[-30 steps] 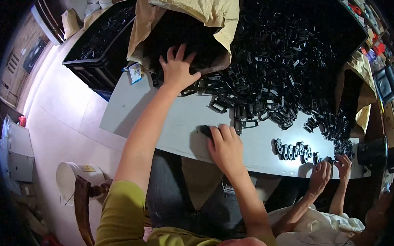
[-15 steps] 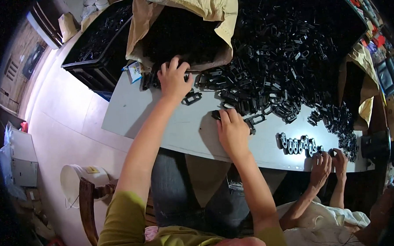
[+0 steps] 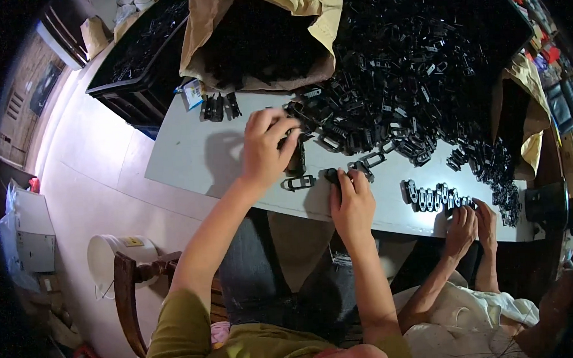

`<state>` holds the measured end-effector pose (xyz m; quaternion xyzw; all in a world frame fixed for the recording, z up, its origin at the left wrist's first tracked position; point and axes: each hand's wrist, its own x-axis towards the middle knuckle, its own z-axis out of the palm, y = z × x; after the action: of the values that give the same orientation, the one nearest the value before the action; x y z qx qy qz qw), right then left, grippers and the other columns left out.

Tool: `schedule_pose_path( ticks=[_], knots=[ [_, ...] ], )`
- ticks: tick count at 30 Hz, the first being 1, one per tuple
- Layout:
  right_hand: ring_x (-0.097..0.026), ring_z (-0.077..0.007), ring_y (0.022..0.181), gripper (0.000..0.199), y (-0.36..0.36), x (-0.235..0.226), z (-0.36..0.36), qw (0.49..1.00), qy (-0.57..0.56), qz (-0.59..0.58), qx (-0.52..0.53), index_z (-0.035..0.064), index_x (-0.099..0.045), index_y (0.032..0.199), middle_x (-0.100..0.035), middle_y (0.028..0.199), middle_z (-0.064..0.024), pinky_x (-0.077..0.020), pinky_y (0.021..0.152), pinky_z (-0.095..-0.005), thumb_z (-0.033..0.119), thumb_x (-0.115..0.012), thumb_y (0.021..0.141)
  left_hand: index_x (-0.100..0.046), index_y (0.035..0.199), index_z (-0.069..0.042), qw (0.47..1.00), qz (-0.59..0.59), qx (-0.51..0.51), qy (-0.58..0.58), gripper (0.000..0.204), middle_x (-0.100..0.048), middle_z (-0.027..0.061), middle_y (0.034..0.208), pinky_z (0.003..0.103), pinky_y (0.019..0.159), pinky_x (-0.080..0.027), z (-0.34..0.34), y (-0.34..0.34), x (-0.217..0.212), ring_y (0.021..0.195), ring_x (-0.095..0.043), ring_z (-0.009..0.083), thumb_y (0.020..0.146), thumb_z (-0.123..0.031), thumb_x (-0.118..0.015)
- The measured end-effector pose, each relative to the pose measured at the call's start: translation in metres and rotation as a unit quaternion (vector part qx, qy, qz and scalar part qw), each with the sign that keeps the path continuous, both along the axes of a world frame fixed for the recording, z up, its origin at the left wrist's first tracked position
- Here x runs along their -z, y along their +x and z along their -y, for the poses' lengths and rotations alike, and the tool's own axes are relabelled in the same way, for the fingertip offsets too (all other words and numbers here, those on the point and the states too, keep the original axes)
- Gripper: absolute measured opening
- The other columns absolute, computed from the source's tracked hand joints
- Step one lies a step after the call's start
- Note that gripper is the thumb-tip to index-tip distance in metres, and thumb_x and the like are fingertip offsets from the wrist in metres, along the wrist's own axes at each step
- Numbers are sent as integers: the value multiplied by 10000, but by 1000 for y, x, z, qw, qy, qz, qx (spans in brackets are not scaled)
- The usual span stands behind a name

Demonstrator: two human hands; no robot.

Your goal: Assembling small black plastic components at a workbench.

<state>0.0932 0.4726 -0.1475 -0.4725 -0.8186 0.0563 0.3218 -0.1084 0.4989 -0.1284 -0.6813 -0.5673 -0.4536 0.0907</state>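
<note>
Because the big paper sack (image 3: 325, 30) lies with its wide mouth turned toward the person, its dark inside seems placed for reaching from the near side. Loose black parts (image 3: 392, 104) are heaped to the right of that sack on the pale table (image 3: 190, 161), with the heap's near edge running out below the sack's mouth, probably so that parts can be taken without digging.

Just below the sack's mouth, the left hand (image 3: 266, 148) has its fingers half curled and its thumb apart, over dark parts at the heap's edge; blur hides whether it grips any, so I cannot tell. Such bent fingers look suited to spanning several parts. Farther below the sack and to its right, the right hand (image 3: 353, 208) is closed narrowly around a dark piece (image 3: 332, 176) that shows beside the thumb; holding low probably keeps it steady. Between the 2 hands, 1 frame-shaped part (image 3: 299, 183) lies on the table, below the sack.

A few dark parts (image 3: 218, 108) sit just below the sack's left corner, perhaps spaced off from the heap. Well right of and below the sack, a co-worker's hands (image 3: 463, 232) are at the end of a row of parts (image 3: 431, 198), perhaps set side by side for order.
</note>
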Motion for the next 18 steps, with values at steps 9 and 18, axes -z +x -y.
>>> schedule_pose_path(
  ticks=[9, 18],
  knots=[
    [-583, -316, 850, 287, 1, -3, 4, 1000, -9, -16, 16, -6, -612, 1061, -556, 988, -139, -488, 697, -383, 32, -628, 776, -575, 833, -88, 963, -148, -91, -208, 360, -555, 37, 813, 353, 625, -475, 37, 31, -12, 785, -571, 214, 659, -343, -760],
    [-565, -354, 826, 297, 2, -11, 5, 994, -96, 8, 59, -4, -543, 998, -541, 935, -152, -478, 678, -412, 62, -637, 724, -616, 876, -114, 966, -170, -40, -188, 277, -552, 46, 864, 366, 739, -421, 16, 56, -10, 851, -536, 239, 663, -240, -738]
  ],
)
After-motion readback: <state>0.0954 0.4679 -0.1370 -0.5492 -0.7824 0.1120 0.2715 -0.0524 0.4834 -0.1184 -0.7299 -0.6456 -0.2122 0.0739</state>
